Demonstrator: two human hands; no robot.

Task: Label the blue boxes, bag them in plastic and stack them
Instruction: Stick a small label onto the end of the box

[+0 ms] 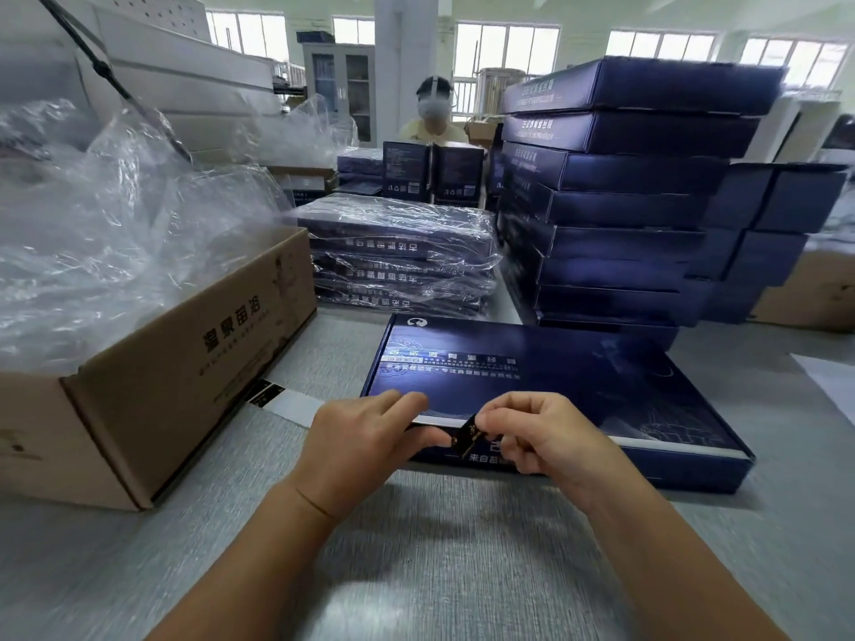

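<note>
At centre on the grey table (439,571), a blue box (555,390) lies flat. The right hand (541,432) pinches a dark label (468,436) at its near edge; the left hand (365,448), at the label's 9 o'clock, pinches that edge. Bagged stack (398,252) at 12, unbagged stack (624,201) at 1 o'clock.

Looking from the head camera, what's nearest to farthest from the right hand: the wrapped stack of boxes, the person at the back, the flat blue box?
From the right hand, which pinches a small dark label:
1. The flat blue box, right beneath the hand.
2. The wrapped stack, behind that box, slightly left.
3. The person at the back, farthest, across the room.
</note>
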